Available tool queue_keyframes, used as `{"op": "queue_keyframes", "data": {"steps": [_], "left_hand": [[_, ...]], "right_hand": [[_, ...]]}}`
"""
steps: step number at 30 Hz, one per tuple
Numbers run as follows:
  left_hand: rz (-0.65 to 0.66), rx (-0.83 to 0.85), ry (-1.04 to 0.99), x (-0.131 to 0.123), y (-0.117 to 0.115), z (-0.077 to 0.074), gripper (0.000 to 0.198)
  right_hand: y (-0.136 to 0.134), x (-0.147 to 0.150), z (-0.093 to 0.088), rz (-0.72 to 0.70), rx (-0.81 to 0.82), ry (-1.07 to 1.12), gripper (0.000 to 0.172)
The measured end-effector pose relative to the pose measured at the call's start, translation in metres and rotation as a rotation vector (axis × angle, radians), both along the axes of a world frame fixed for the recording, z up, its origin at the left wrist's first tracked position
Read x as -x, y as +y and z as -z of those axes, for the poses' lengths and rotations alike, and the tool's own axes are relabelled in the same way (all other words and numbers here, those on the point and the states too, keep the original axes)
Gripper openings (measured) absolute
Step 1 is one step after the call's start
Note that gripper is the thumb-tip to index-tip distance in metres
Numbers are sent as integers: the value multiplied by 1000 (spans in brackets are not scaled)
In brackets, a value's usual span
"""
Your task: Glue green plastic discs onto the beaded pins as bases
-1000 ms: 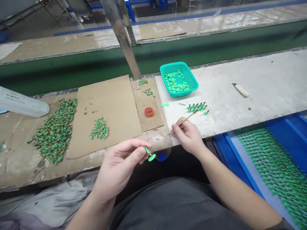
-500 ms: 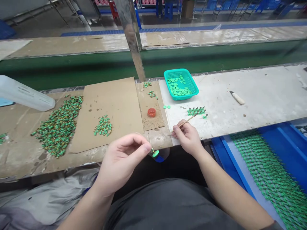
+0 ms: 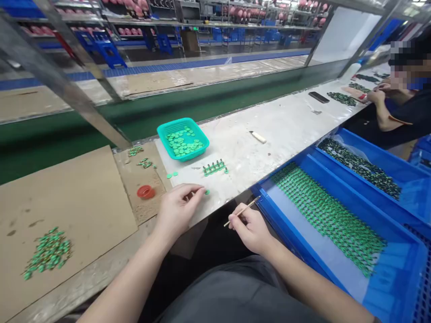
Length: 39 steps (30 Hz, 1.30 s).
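Observation:
My left hand [image 3: 178,208] reaches over the white bench top and pinches a small green part [image 3: 206,192] at its fingertips, just short of a short row of upright green parts [image 3: 214,168]. My right hand [image 3: 251,229] hangs off the bench edge above my lap, closed on a thin wooden stick [image 3: 243,210] that points up and right toward the blue crate [image 3: 397,287]. A teal basket [image 3: 182,138] of green discs stands behind the row. Two loose green discs [image 3: 173,174] lie left of the row.
A red ring cap [image 3: 146,192] sits on cardboard [image 3: 67,202], with a small pile of green parts [image 3: 47,252] at left. The blue crate holds rows of finished green parts [image 3: 326,215]. A white-handled knife [image 3: 257,137] lies further back. Another person [image 3: 400,103] works at far right.
The view has swung right and up. My left hand went from in front of my body out onto the bench with the green part. My right hand drew back off the bench with the stick.

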<state>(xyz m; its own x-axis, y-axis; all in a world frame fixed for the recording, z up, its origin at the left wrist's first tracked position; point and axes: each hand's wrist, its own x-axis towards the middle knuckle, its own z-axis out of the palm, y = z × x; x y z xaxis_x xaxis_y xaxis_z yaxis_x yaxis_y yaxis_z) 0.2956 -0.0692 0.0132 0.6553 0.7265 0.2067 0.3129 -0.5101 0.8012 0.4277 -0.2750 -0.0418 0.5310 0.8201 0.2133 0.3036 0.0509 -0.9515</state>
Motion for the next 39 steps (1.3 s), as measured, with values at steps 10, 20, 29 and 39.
{"op": "queue_keyframes", "data": {"steps": [10,20,29,39], "left_hand": [[10,184,184,-21,-3,-11,37],[52,412,212,13,-26,-66,42],[37,369,242,22,-28,-74,35],[-7,-364,54,36,-14,27,22]], "right_hand": [[-8,-26,10,14,37,88,21],[2,-16,6,-36,37,77,20],[6,-8,8,-54,41,27,18],[14,-12,3,-72,28,0,17]]}}
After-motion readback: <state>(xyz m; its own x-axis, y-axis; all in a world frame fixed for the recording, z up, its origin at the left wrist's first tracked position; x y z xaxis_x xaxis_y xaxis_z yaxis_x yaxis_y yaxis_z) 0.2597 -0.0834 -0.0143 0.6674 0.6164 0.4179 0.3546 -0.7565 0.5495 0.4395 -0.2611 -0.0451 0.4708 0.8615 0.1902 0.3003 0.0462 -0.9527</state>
